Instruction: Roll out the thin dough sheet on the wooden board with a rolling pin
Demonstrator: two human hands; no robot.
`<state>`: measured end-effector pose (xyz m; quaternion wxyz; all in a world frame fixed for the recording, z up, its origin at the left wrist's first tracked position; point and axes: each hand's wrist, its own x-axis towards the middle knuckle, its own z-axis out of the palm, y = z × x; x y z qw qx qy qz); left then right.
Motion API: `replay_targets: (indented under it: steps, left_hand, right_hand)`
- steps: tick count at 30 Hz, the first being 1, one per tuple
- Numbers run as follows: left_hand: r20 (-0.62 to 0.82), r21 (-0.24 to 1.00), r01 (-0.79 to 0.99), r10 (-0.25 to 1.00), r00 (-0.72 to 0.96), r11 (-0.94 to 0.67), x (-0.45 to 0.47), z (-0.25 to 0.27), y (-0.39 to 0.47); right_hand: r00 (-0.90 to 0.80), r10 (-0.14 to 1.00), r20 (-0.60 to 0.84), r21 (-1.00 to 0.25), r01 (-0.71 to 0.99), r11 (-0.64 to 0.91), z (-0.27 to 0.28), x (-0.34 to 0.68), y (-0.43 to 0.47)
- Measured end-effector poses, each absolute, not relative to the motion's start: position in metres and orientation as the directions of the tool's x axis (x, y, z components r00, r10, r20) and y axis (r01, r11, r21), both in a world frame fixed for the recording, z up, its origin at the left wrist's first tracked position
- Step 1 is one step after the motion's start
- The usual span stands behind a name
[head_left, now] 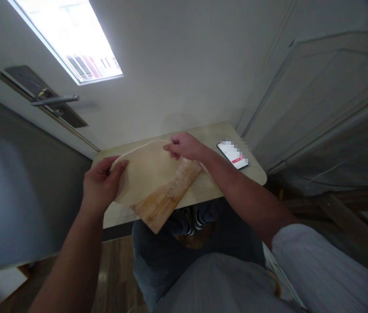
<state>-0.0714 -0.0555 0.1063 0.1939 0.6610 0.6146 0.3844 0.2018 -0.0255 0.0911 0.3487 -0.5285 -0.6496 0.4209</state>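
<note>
A wide, thin sheet of what looks like rolled-out dough (147,171) is stretched between my hands, pale cream with a rounded edge. My left hand (104,178) is closed on its left edge, thumb on top. At the sheet's upper right edge, my right hand (184,146) pinches it between thumb and fingers. Under the sheet lies a brown wooden board (160,206), partly covered, with a pale smear on its surface. One corner of the board sticks out past the table's near edge.
The board rests on a small light wood table (203,191). A phone (232,155) with a lit screen lies on the table's right side. Behind the table stands a white door (170,65) with a metal handle (56,101). My legs are below the near edge.
</note>
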Motion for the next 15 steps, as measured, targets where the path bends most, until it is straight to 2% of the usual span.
replay_targets:
  steps: [8,12,13,15]
  left_hand:
    - [0.094,0.909,0.414,0.991,-0.091,-0.048,-0.052,0.090,-0.089]
    - [-0.063,0.942,0.327,0.997,-0.037,0.071,-0.046,0.059,-0.089]
    - [-0.118,0.936,0.335,0.993,0.008,0.109,-0.045,0.047,-0.086]
    - [-0.113,0.895,0.439,0.993,0.045,0.082,-0.042,0.024,-0.080]
  right_hand:
    - [-0.185,0.982,0.046,-0.792,0.592,0.149,0.123,0.217,-0.041]
    - [-0.157,0.987,0.043,-0.612,0.776,0.150,0.117,0.211,-0.022]
    - [-0.139,0.990,0.000,-0.541,0.833,0.117,0.110,0.205,-0.014]
    - [-0.098,0.988,-0.123,-0.425,0.905,0.037,0.094,0.192,0.000]
